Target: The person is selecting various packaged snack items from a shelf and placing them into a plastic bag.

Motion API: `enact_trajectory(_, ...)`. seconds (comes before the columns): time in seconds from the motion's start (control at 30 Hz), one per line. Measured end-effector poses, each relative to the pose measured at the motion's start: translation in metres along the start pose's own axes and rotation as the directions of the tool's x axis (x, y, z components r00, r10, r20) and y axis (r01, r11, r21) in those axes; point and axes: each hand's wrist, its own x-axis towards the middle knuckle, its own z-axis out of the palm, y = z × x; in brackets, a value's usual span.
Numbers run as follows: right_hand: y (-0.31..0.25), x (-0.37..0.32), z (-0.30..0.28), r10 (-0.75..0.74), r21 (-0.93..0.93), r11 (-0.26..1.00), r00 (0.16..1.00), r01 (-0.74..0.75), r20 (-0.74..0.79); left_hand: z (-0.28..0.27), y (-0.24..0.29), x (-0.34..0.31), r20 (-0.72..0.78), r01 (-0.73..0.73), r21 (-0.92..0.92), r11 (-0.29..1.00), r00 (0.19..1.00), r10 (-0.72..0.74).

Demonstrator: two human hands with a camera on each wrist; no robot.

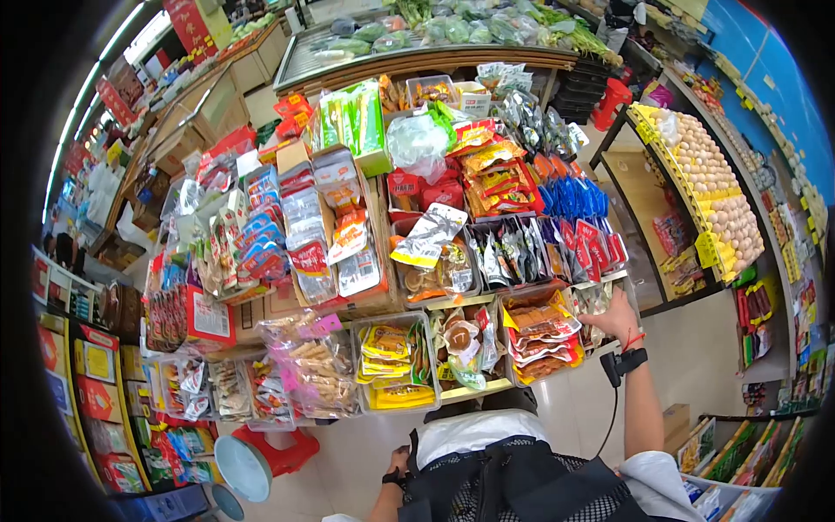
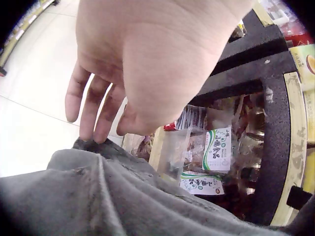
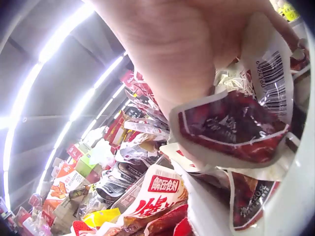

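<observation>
My right hand (image 1: 619, 317) reaches into the clear bin at the front right corner of the snack display. In the right wrist view, the thumb of this right hand (image 3: 182, 64) goes down behind a dark red snack packet (image 3: 231, 128) with clear edges. Fingers curl at the far side of a packet with a barcode (image 3: 273, 81), so the small packets lie between thumb and fingers. My left hand (image 1: 398, 461) hangs low beside my body, holding nothing. Its fingers are loosely extended in the left wrist view, above the grey trousers (image 2: 74, 191).
Left of the right hand stands a bin of red and orange packets (image 1: 541, 331). Yellow packets (image 1: 391, 352) fill another front bin. An egg rack (image 1: 718, 191) stands to the right. A red stool (image 1: 291, 451) and a pale blue basin (image 1: 243, 468) sit at lower left.
</observation>
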Motion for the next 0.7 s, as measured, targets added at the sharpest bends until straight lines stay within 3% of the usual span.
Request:
enact_trajectory(0.03, -0.002, 0.001, -0.001, 0.0, 0.001, 1.0, 1.0, 0.0, -0.007, -0.007, 0.001, 0.0, 0.026, -0.09, 0.136, 0.987, 0.996, 0.088)
enact_trajectory(0.13, -0.009, 0.004, -0.009, 0.031, 0.055, 0.998, 0.999, -0.033, 0.035, -0.009, 0.001, 0.005, -0.018, -0.143, 0.152, 0.978, 0.989, 0.148)
enact_trajectory(0.17, -0.008, 0.006, -0.006, 0.06, 0.109, 0.992, 0.998, -0.058, -0.018, -0.009, 0.0, 0.01, -0.039, -0.118, 0.22, 0.968, 0.991, 0.129)
enact_trajectory(0.3, 0.001, 0.007, -0.004, -0.023, 0.15, 0.988, 0.998, 0.032, -0.064, -0.014, -0.012, 0.023, 0.027, -0.242, 0.215, 0.946, 0.97, 0.242)
enact_trajectory(0.43, -0.002, 0.013, -0.01, 0.07, 0.125, 0.989, 0.996, -0.076, 0.052, -0.012, -0.009, 0.032, 0.067, -0.224, 0.186, 0.957, 0.974, 0.215)
enact_trajectory(0.53, 0.001, 0.018, -0.012, 0.076, 0.118, 0.989, 0.987, -0.093, 0.142, -0.004, -0.007, 0.037, 0.09, -0.2, 0.187, 0.962, 0.978, 0.186)
enact_trajectory(0.6, 0.014, 0.024, -0.007, 0.013, 0.207, 0.977, 0.987, -0.046, 0.161, 0.001, -0.004, 0.038, 0.099, -0.188, 0.19, 0.964, 0.98, 0.172)
enact_trajectory(0.67, 0.019, 0.027, 0.004, -0.002, 0.239, 0.971, 0.997, -0.015, 0.072, 0.003, -0.002, 0.038, 0.104, -0.178, 0.191, 0.965, 0.982, 0.16)
enact_trajectory(0.7, 0.02, 0.026, 0.007, 0.085, 0.231, 0.969, 0.996, -0.09, 0.034, 0.004, 0.0, 0.039, 0.106, -0.178, 0.193, 0.965, 0.981, 0.16)
